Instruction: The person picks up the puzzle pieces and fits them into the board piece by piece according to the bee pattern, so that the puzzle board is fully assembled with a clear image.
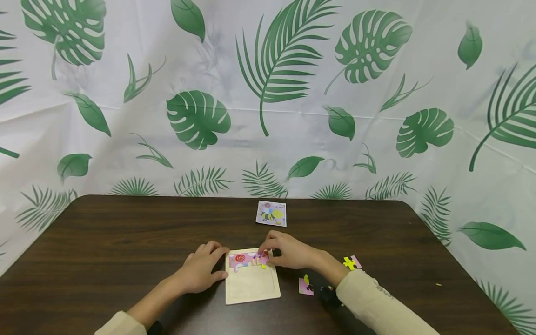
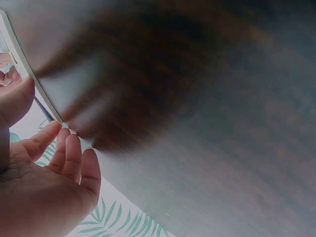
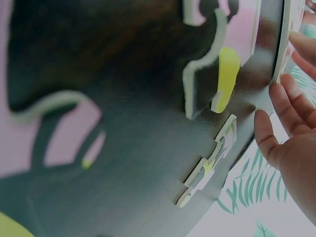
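A square wooden puzzle tray (image 1: 252, 284) lies on the dark table. Pink puzzle pieces (image 1: 240, 258) with a red flower and bee parts line its far side. My left hand (image 1: 200, 269) touches the tray's left edge, thumb near the middle and a fingertip by the far corner; the left wrist view shows these fingers spread along the rim. At the far right corner, my right hand (image 1: 289, 250) has curled fingers and thumb on a pink puzzle piece (image 1: 260, 258) in the top row. The fingertips partly cover that piece.
Loose puzzle pieces (image 1: 306, 286) lie right of the tray, some partly hidden by the right forearm; a yellow and pink piece (image 1: 351, 263) lies beyond it. A bee picture card (image 1: 271, 214) lies near the table's far edge, before a leaf-print cloth (image 1: 293, 144).
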The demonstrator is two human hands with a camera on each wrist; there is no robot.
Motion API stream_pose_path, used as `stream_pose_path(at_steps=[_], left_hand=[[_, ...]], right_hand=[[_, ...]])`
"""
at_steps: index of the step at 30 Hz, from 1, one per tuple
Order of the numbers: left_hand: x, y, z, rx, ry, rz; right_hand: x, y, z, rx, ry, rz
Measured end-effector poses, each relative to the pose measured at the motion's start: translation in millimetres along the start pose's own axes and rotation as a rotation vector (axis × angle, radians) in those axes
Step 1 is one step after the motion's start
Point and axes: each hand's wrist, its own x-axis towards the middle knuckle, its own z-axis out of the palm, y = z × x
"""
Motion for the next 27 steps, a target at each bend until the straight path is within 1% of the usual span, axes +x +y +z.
stream_pose_path(at_steps=[9,17,27], left_hand=[[-0.1,0.2,0.0,-0.001,0.002,0.003],[0.0,0.1,-0.2,0.0,0.003,-0.002],[0.3,0.4,0.4,0.002,-0.005,-0.008]], right_hand=[[1.8,1.9,0.5,0.001,0.0,-0.001],[2.8,2.4,0.2,-0.016,0.007,-0.019],[2.0,-0.6,0.7,-0.011,0.006,0.007]])
